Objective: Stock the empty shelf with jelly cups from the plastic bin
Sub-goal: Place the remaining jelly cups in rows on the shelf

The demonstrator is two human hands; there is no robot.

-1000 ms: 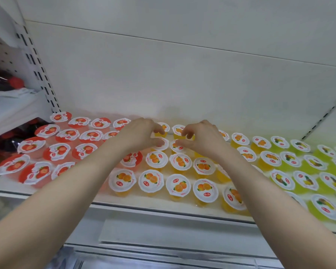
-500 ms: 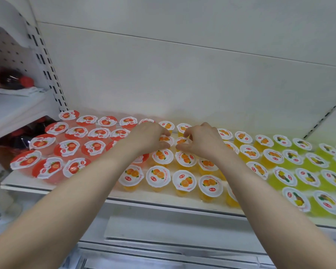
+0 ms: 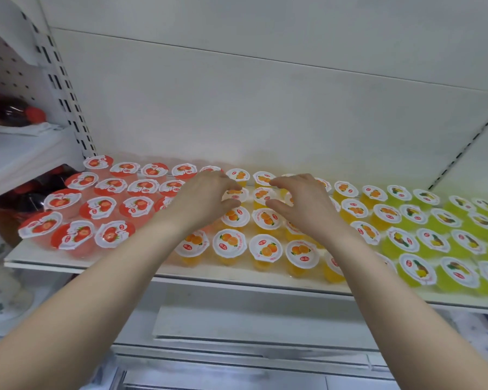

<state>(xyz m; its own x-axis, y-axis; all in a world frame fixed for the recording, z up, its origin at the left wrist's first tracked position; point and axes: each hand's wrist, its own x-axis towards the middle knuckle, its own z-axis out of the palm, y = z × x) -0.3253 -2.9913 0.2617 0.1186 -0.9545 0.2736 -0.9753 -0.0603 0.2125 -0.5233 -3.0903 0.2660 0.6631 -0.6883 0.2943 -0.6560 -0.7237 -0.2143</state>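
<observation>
A white shelf (image 3: 237, 275) carries rows of jelly cups: red strawberry cups (image 3: 104, 205) on the left, orange cups (image 3: 229, 243) in the middle, yellow-green pineapple cups (image 3: 431, 240) on the right. Both my hands reach in over the orange rows. My left hand (image 3: 206, 198) pinches an orange cup (image 3: 235, 195) in the second row from the back between thumb and forefinger. My right hand (image 3: 302, 201) does the same with the neighbouring orange cup (image 3: 261, 194). The plastic bin is out of view.
The shelf's white back panel (image 3: 265, 114) rises close behind the back row. A slotted upright (image 3: 68, 88) bounds the left side, with dark red-capped bottles (image 3: 14, 111) on the adjoining shelf. Another white shelf (image 3: 237, 322) lies below.
Both hands have come from the back row of orange cups to the second row. The view has shifted slightly, so the shelf sits further right in the picture.
</observation>
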